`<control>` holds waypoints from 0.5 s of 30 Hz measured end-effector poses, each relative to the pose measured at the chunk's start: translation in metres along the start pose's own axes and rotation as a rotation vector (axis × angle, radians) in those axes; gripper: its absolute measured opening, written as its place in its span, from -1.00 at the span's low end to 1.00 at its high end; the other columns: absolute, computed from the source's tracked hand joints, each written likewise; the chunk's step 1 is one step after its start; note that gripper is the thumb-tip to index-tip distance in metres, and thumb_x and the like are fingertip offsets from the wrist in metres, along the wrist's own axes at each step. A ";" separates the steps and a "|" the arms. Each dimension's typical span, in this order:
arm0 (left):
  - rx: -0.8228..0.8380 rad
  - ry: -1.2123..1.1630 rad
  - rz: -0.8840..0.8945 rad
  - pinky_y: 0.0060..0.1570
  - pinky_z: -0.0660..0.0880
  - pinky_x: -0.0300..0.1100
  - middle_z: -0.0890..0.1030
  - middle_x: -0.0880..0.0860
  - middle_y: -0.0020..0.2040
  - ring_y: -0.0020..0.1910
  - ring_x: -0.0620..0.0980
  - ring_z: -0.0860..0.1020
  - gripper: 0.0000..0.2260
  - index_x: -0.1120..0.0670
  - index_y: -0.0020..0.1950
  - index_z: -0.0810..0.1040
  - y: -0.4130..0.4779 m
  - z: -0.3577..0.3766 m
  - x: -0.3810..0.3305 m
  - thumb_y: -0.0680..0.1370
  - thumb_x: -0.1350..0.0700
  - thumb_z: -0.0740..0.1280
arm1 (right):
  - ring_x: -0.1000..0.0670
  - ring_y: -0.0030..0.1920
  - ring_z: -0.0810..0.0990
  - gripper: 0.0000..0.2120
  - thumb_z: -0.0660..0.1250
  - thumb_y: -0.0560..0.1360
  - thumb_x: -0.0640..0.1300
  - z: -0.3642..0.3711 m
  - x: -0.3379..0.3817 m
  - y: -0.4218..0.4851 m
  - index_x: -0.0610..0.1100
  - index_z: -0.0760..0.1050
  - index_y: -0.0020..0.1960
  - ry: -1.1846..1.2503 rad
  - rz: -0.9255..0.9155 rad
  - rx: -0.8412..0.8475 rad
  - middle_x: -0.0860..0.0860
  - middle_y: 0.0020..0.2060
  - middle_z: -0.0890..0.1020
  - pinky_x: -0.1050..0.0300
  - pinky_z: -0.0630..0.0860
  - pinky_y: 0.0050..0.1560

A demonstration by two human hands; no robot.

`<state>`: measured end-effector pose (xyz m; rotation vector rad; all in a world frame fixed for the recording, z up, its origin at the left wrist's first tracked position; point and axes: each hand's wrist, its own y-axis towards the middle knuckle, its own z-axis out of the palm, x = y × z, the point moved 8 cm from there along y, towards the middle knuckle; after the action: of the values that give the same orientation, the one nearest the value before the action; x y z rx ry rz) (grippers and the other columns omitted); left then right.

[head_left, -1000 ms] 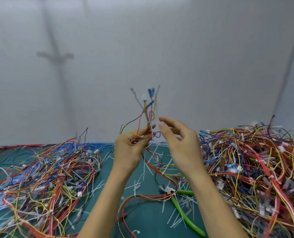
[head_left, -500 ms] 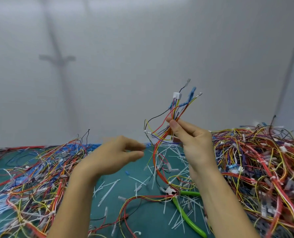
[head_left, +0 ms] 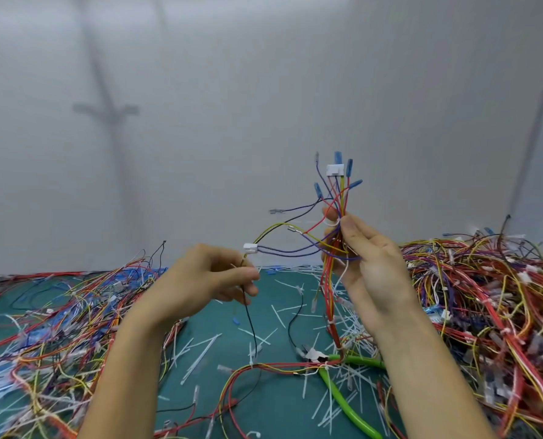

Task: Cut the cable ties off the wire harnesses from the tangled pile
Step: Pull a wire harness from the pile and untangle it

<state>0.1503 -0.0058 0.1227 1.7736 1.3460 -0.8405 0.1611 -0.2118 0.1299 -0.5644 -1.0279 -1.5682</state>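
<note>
Right hand (head_left: 371,274) raised, palm turned inward, thumb and fingers pinching the wire harness (head_left: 341,191) upright; its plug ends fan out above the fingertips. Left hand (head_left: 200,280) lower, fingers curled, pinching 1 thin branch wire just below a white plug (head_left: 250,247). Tangled pile (head_left: 485,296) beyond the right wrist. Green-handled cutters (head_left: 343,400) lie under that forearm.

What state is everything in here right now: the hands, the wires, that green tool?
wire harness, held upright, lower end trailing on the mat.
right hand, grips the wire harness.
left hand, pinches one thin branch wire.
cable tie, looped round the bundle, uncut.
green-handled cutters, lying on the mat, untouched.
cut ties, scattered loose on the mat.
</note>
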 end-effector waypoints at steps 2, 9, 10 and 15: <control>-0.059 -0.157 0.019 -0.13 0.61 -0.12 0.72 0.12 -0.17 -0.21 0.07 0.71 -0.88 0.11 -0.15 0.68 -0.004 -0.012 -0.001 0.47 0.08 0.42 | 0.12 -0.31 0.60 -0.79 0.24 0.58 -0.17 -0.003 -0.001 0.001 -0.16 0.65 0.04 0.050 0.016 -0.011 0.01 -0.27 0.67 0.28 0.56 -0.28; -0.315 -0.500 0.094 -0.29 0.60 -0.27 0.73 0.13 -0.14 -0.24 0.03 0.71 -0.83 0.11 -0.18 0.70 -0.006 -0.032 -0.007 0.34 0.05 0.42 | 0.14 -0.29 0.61 -0.79 0.31 0.49 -0.09 -0.003 -0.007 0.003 -0.10 0.72 -0.06 0.050 0.028 0.020 0.01 -0.23 0.68 0.30 0.56 -0.27; -0.341 -0.517 0.096 -0.29 0.60 -0.27 0.73 0.13 -0.15 -0.24 0.02 0.71 -0.83 0.12 -0.16 0.69 -0.006 -0.032 -0.008 0.35 0.06 0.42 | 0.14 -0.28 0.61 -0.79 0.32 0.49 -0.08 -0.002 -0.007 0.003 -0.10 0.72 -0.04 0.045 0.027 0.027 0.01 -0.21 0.69 0.29 0.56 -0.27; -0.368 -0.580 0.108 -0.27 0.60 -0.27 0.73 0.11 -0.13 -0.22 0.01 0.71 -0.77 0.14 -0.08 0.66 -0.005 -0.027 -0.014 0.36 0.04 0.40 | 0.12 -0.27 0.61 -0.76 0.34 0.45 -0.06 0.000 -0.008 0.002 -0.12 0.70 0.00 0.025 0.032 0.034 0.00 -0.24 0.67 0.30 0.55 -0.28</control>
<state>0.1436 0.0116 0.1475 1.1815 0.9361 -0.8905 0.1648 -0.2078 0.1239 -0.5344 -1.0208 -1.5231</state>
